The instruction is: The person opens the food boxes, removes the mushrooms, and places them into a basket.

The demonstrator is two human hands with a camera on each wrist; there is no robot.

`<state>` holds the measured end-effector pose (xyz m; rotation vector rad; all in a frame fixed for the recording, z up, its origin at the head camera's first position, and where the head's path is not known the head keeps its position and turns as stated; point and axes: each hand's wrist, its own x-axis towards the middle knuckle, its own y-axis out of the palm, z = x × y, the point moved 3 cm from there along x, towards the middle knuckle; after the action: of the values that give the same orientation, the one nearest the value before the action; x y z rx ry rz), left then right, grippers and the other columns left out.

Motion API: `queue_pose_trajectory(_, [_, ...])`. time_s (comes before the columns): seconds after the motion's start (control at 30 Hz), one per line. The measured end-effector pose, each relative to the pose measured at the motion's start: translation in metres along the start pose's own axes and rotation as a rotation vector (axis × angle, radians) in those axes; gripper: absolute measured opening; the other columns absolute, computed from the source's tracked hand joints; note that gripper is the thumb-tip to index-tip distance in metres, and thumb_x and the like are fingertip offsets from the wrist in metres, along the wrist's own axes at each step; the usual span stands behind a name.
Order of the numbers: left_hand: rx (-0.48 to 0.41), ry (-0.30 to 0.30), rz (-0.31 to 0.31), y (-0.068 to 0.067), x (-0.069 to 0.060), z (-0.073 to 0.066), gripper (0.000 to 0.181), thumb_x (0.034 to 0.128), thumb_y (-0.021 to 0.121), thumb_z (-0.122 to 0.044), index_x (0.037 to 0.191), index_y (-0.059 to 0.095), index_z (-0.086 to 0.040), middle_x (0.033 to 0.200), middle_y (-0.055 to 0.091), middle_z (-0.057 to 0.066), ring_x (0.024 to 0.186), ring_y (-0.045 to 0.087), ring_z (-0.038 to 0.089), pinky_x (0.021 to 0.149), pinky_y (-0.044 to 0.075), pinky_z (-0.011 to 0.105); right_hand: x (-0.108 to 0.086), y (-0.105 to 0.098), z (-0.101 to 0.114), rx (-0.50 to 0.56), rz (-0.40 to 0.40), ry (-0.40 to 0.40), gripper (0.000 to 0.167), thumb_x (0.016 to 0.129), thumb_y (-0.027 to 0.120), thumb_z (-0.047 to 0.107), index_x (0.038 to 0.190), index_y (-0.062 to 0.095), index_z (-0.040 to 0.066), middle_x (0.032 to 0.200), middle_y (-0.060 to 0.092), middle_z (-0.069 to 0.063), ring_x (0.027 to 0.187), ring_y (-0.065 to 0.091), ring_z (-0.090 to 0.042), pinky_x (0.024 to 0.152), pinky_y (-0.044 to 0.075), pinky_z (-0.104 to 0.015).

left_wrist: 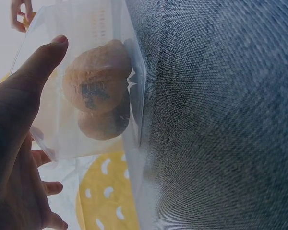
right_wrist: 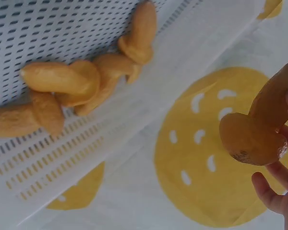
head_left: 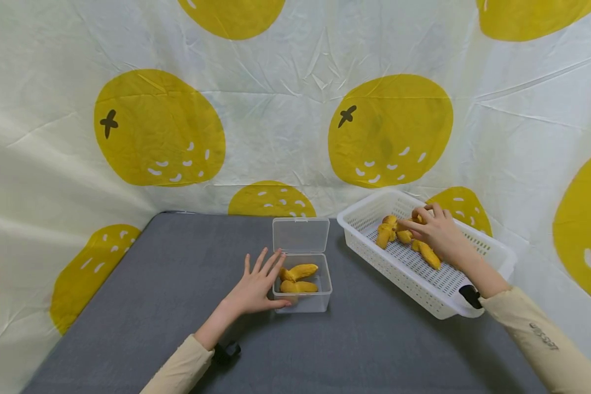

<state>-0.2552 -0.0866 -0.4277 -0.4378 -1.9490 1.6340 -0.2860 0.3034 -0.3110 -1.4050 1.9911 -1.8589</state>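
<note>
My left hand (head_left: 253, 287) rests at the left side of a clear plastic box (head_left: 302, 303), fingers spread and fairly straight, thumb near its front wall. The box's lid (head_left: 300, 235) stands raised at the back. Inside lie two yellow-brown mushrooms (head_left: 299, 287), their caps (left_wrist: 98, 76) blurred through the plastic in the left wrist view. My right hand (head_left: 440, 232) is above a white slotted basket (head_left: 394, 273) and pinches a mushroom (right_wrist: 254, 139) by its stem. Several more mushrooms (right_wrist: 62, 81) lie on the basket floor; the hand partly hides them in the head view.
A grey cloth (head_left: 152, 306) covers the table under the box and basket. Behind it hangs a pale curtain (head_left: 276, 120) printed with yellow fruit. The basket stands slantwise at the right, its back close to the curtain.
</note>
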Motion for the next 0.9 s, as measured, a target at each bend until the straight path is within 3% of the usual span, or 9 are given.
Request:
queue_pose_trajectory(0.2, [0.003,0.000,0.001,-0.001,0.001,0.000,0.103,0.0711,0.049,-0.072,0.146,0.004,-0.016,0.152,0.004,0.004,0.138,0.004,0.034,0.100,0.009,0.067,-0.002,0.009,-0.022,-0.063,-0.041,0.002,0.057,0.093,0.008,0.044,0.103,0.059,0.021,0.091,0.050,-0.012,0.078,0.043,-0.038,0.057,0.028,-0.039])
queue_pose_trajectory(0.33, [0.004,0.001,0.004,0.000,0.001,0.001,0.103,0.0712,0.049,-0.072,0.146,0.003,-0.017,0.152,0.003,0.004,0.138,0.004,0.034,0.100,0.009,0.067,-0.003,0.014,-0.033,-0.097,-0.024,0.035,0.063,0.090,0.003,0.050,0.104,0.058,0.022,0.091,0.050,-0.013,0.079,0.042,-0.039,0.057,0.029,-0.042])
queue_pose_trajectory(0.43, [-0.003,0.001,0.005,0.001,0.001,0.001,0.103,0.0714,0.049,-0.071,0.146,0.003,-0.017,0.152,0.003,0.004,0.138,0.003,0.034,0.100,0.009,0.067,-0.004,0.018,-0.040,-0.113,0.024,0.066,0.033,0.095,0.030,0.040,0.105,0.056,0.022,0.094,0.049,-0.013,0.082,0.042,-0.040,0.060,0.033,-0.046])
queue_pose_trajectory(0.5, [-0.001,0.000,0.004,0.001,0.001,0.001,0.103,0.0716,0.049,-0.071,0.146,0.003,-0.017,0.152,0.003,0.004,0.138,0.003,0.034,0.100,0.009,0.067,-0.003,0.021,-0.044,-0.117,0.052,0.091,0.017,0.090,0.051,0.025,0.106,0.055,0.022,0.095,0.048,-0.013,0.083,0.041,-0.040,0.062,0.034,-0.048])
queue_pose_trajectory(0.57, [0.000,0.000,0.001,0.000,0.001,0.001,0.103,0.0715,0.050,-0.071,0.146,0.004,-0.016,0.152,0.004,0.004,0.138,0.004,0.034,0.100,0.010,0.067,-0.003,0.025,-0.047,-0.115,0.069,0.113,0.034,0.078,0.066,0.009,0.106,0.055,0.023,0.094,0.048,-0.013,0.083,0.041,-0.040,0.063,0.033,-0.048])
queue_pose_trajectory(0.63, [0.001,0.000,0.000,0.000,0.001,0.001,0.103,0.0714,0.050,-0.071,0.146,0.004,-0.016,0.152,0.004,0.004,0.138,0.004,0.034,0.100,0.010,0.067,-0.002,0.029,-0.051,-0.110,0.077,0.134,0.041,0.072,0.069,0.004,0.105,0.055,0.024,0.093,0.049,-0.013,0.083,0.041,-0.039,0.063,0.032,-0.048])
queue_pose_trajectory(0.9, [-0.003,-0.002,0.006,0.000,0.001,0.001,0.104,0.0711,0.051,-0.071,0.146,0.003,-0.017,0.152,0.003,0.003,0.138,0.004,0.035,0.100,0.009,0.068,0.004,0.046,-0.061,-0.154,0.098,0.139,0.039,0.075,0.068,0.007,0.105,0.051,0.024,0.091,0.046,-0.013,0.088,0.039,-0.041,0.059,0.033,-0.047])
